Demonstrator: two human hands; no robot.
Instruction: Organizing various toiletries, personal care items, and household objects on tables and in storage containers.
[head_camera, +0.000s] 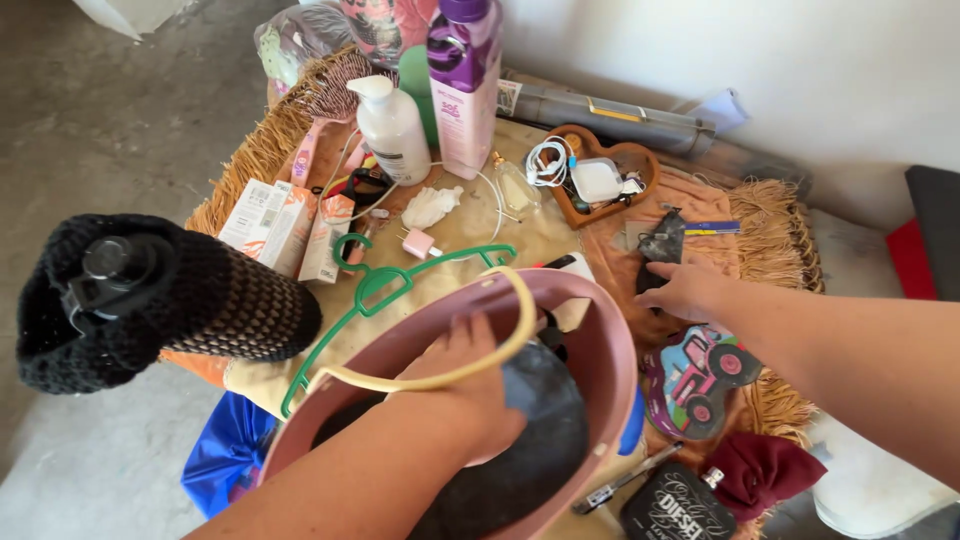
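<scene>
My left hand (462, 392) is inside a pink plastic bucket (606, 352) with a cream handle, fingers pressed on a dark item lying in it. My right hand (682, 289) reaches across the cluttered low table (560, 236) and touches a small black pouch (660, 246) lying on the orange cloth. A green plastic hanger (380, 288) lies just left of the bucket.
A bottle in a black crochet sleeve (150, 300) is close at the left. Behind stand a white pump bottle (392, 125), a purple bottle (465, 80), small boxes (285, 228), a heart-shaped wooden tray (610, 180) and a truck-shaped toy (700, 378). A blue bag (225, 450) lies on the floor.
</scene>
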